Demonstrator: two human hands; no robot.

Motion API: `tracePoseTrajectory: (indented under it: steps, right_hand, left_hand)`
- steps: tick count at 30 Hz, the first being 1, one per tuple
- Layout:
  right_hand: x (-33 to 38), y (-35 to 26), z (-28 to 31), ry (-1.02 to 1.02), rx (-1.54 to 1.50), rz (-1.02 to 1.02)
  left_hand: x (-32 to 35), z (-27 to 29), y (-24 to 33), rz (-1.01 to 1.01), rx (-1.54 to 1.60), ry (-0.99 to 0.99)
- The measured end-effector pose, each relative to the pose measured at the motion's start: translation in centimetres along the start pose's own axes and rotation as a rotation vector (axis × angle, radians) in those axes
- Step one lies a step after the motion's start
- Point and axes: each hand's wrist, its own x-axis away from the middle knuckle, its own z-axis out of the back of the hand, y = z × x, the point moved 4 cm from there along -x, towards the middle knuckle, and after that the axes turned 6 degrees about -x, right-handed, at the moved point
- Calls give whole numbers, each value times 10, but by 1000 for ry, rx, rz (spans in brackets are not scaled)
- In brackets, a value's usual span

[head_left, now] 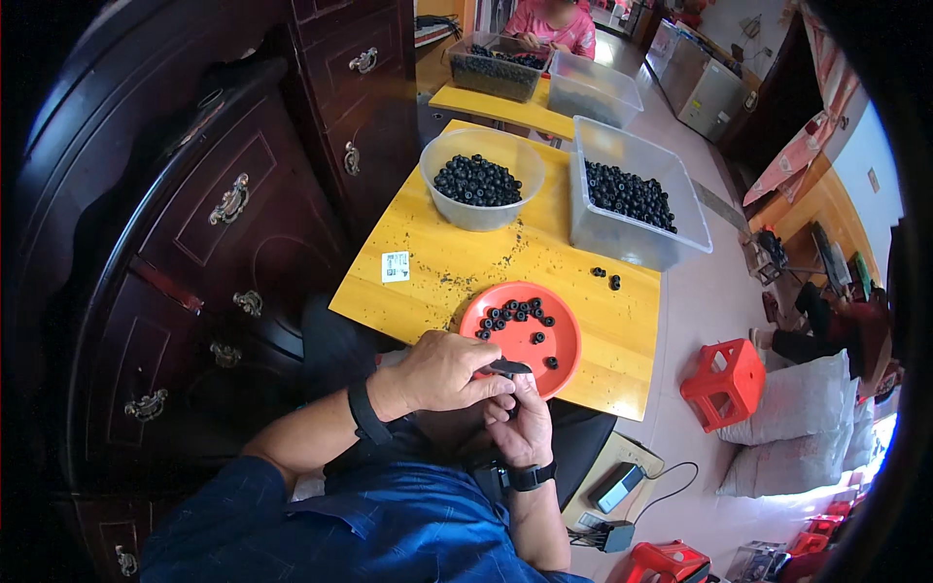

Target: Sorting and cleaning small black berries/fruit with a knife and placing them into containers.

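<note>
My left hand (439, 373) is closed on a thin, dark, blade-like tool (509, 367), which points to the right over the near rim of a red-orange plate (564, 335). Just to the right, my right hand (523, 428) is closed, its thumb raised beside the blade. A small black part (512, 408) shows partly between its fingers; the rest is hidden. On the plate lie several small black ring-shaped parts (520, 313), mostly along the far side, with a couple nearer its right edge.
A translucent round tub (442, 206) and a clear bin (632, 245) hold many black parts on the yellow table (389, 301). Black scraps and a white label (396, 266) lie there. Beyond, a person in pink (573, 29) sits behind more bins. A red stool (724, 384) stands right.
</note>
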Motion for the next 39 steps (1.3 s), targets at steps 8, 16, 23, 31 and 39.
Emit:
tracePoseTrajectory:
  steps: [8,16,23,31,39]
  right_hand:
    - [-1,-1,-1,11,31,18]
    - [-1,6,8,177,47,-46]
    - [-4,5,-1,116,-31,-82]
    - [-3,-3,15,197,-57,8]
    - [2,16,21,203,40,-74]
  left_hand:
    - [1,-2,0,-15,-78,-12]
    - [-12,8,-2,-74,-41,-93]
    - [-88,99,-36,106,-329,366]
    - [-16,8,6,31,-32,-79]
    - [12,-22,-2,52,-83,-69]
